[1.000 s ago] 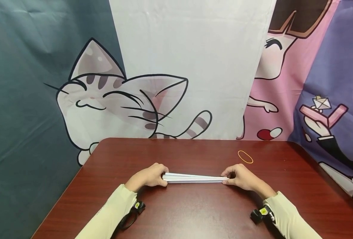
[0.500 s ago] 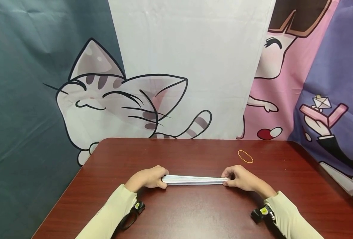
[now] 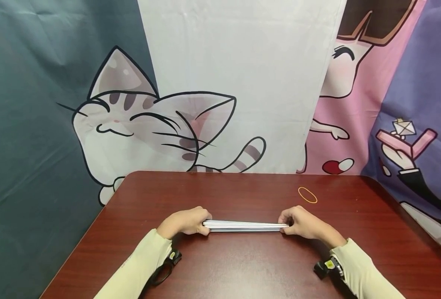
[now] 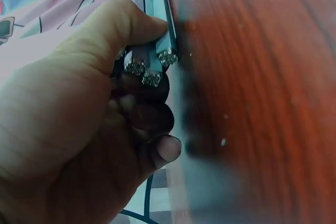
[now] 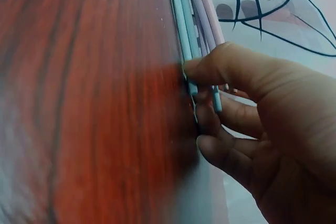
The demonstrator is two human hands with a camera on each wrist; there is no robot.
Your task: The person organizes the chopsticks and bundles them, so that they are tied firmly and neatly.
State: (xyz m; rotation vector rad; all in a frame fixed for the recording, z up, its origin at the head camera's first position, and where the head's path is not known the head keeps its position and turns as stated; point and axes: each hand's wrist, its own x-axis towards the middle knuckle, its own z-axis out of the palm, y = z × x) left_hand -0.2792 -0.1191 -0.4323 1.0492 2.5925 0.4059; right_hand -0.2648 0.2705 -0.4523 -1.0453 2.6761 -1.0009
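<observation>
The person's left hand (image 3: pixel 186 221) lies low on the table (image 3: pixel 243 265), knuckles up, with its fingers curled round the left end of a bundle of thin white sticks (image 3: pixel 246 226). In the left wrist view the thumb lies over the top of the sticks and the other fingers wrap beneath, so that the cut ends show just past the fingers (image 4: pixel 152 124). The right hand (image 3: pixel 302 222) mirrors it at the bundle's right end: in the right wrist view the thumb presses across the sticks and the fingers (image 5: pixel 231 156) curl under them, with a few tips poking out past the thumb. Both hands grip tightly, each closed on its own end.

The bundle lies level, flat on or just above the table (the pictures do not settle which), nearer the table's front edge than its back. Both forearms in pale sleeves (image 3: pixel 142 265) reach in from the front edge.

An orange rubber band (image 3: pixel 307 195) lies on the table behind the right hand, apart from the bundle. Behind the table hangs a backdrop with a cartoon cat (image 3: pixel 142 124). Nothing stands between the hands and the bundle.
</observation>
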